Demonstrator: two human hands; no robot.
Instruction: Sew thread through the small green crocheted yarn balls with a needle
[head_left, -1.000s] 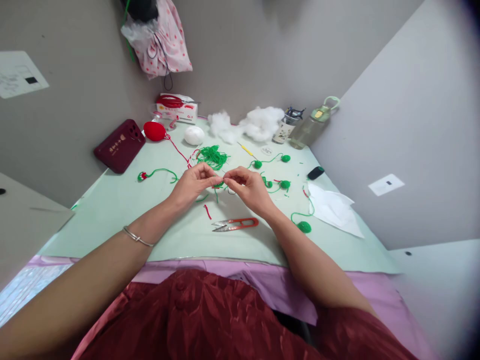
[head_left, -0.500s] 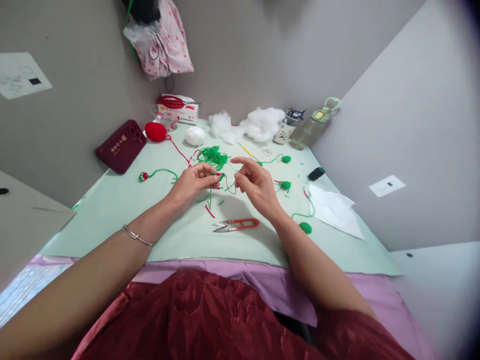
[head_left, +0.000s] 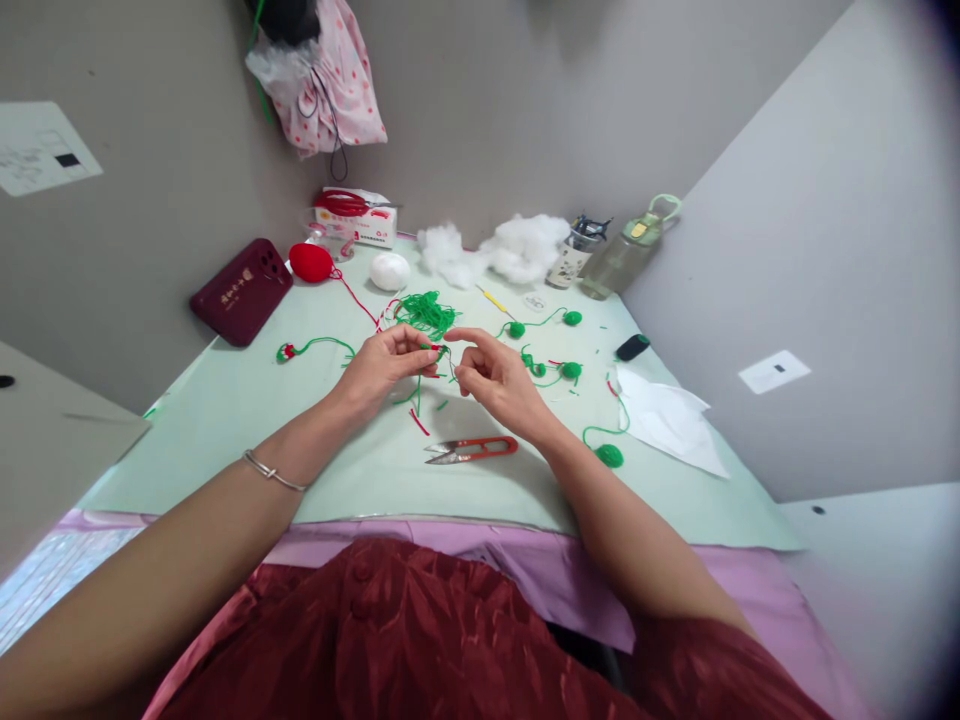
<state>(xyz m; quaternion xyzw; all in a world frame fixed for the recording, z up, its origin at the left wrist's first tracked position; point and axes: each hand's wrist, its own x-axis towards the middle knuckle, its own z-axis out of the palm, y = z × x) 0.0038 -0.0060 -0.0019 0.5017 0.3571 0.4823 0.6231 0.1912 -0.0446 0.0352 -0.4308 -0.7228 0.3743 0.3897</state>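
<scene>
Between thumb and fingers, my left hand [head_left: 388,360] pinches a small green and red crocheted piece [head_left: 440,350], partly hidden by the fingertips. A dark thread [head_left: 451,366] runs from this piece to my right hand [head_left: 501,380]. The right thumb and fingers are pressed together on what looks like a thin sewing needle, barely visible now, while the index finger stretches toward the piece. Below both hands lie orange-handled thread snips [head_left: 480,450], blades pointing left. A tangle of green yarn [head_left: 426,314] sits just behind the left hand.
Small green crocheted balls [head_left: 571,370] with yarn tails lie at right, near white sheets [head_left: 667,420]. At the back are white stuffing [head_left: 525,248], a water bottle [head_left: 624,255], a red yarn ball [head_left: 311,263] and a yellow-handled hook [head_left: 493,299]. A maroon phone [head_left: 244,293] leans at left.
My right hand has moved left, closer to the crocheted piece, and the loop of dark thread has narrowed. Green balls behind that hand now show. My left hand stays in place.
</scene>
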